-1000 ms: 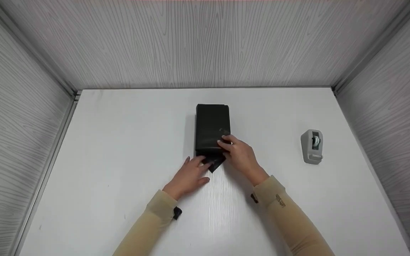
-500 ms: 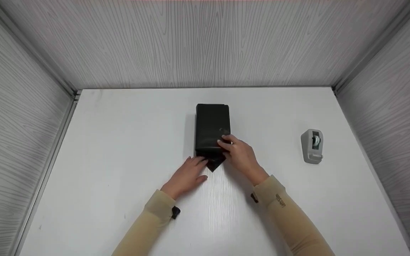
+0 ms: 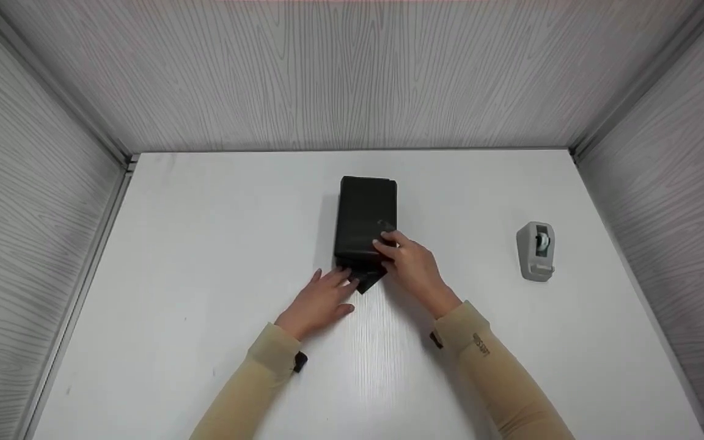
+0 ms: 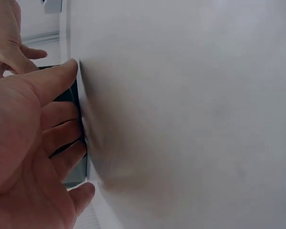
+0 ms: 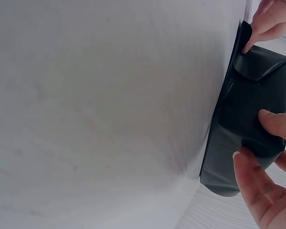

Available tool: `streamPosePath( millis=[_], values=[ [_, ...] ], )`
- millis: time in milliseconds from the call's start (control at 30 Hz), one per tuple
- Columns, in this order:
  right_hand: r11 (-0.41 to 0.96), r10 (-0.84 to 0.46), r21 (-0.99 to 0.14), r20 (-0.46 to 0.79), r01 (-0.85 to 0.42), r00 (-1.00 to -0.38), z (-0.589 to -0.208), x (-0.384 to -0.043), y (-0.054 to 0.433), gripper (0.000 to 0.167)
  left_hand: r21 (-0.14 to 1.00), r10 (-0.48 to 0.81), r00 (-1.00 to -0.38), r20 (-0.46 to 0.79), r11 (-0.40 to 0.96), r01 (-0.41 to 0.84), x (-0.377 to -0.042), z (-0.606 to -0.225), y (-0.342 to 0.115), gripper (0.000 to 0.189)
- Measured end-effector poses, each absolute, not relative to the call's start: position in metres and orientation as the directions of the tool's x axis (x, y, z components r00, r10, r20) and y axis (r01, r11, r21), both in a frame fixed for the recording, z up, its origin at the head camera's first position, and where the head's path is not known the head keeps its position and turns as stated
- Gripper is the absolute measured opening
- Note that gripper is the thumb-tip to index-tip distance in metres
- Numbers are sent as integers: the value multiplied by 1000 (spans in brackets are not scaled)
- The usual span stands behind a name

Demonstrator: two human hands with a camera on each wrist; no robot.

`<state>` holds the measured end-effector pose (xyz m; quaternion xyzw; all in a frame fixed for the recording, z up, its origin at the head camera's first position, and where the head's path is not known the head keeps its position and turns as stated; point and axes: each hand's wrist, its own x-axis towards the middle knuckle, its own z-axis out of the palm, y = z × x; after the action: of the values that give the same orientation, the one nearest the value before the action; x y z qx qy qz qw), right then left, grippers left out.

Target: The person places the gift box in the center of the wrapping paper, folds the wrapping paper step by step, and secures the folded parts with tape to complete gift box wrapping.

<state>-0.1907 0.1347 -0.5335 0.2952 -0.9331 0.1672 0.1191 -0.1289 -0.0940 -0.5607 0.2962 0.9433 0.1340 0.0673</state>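
A box wrapped in smooth black paper (image 3: 365, 214) lies on the white table, its long side running away from me. From its near end a pointed flap (image 3: 369, 280) of the same wrapping sticks out toward me. My left hand (image 3: 320, 300) lies at that end, fingers fairly straight and spread, the fingertips on the flap and the thumb apart. In the left wrist view, those fingers (image 4: 62, 136) reach under the dark edge, close to the table. My right hand (image 5: 271, 191) grips the box's near right corner, two fingers on top and the thumb lower at the end.
A grey tape dispenser (image 3: 535, 252) with a roll of tape stands to the right on the white table (image 3: 205, 232). Grey wood-grain panels (image 3: 352, 73) close off the back and both sides.
The box has turned slightly, its far end shifting right. My left fingers bunched at the flap's left edge, then spread over it again, the hand drifting slightly left. My right hand keeps its hold.
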Motion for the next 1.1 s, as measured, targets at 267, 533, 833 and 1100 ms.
streamPosePath(
  millis=[267,533,833,1100],
  values=[
    [770,-511,-249,310,-588,-801,-533,-191,135,45,271,592,-789,-164,796,541,-127,-554,-91,62],
    [773,-509,-252,301,-581,-807,-532,-191,134,44,290,622,-756,-206,776,560,-125,-548,-91,63],
    [760,-522,-250,314,-600,-793,-534,-192,135,45,408,625,-763,-166,748,523,-127,-548,-97,69],
    [756,-522,-249,329,-606,-787,-533,-192,136,45,349,545,-834,-86,800,487,-135,-550,-102,68]
  ],
)
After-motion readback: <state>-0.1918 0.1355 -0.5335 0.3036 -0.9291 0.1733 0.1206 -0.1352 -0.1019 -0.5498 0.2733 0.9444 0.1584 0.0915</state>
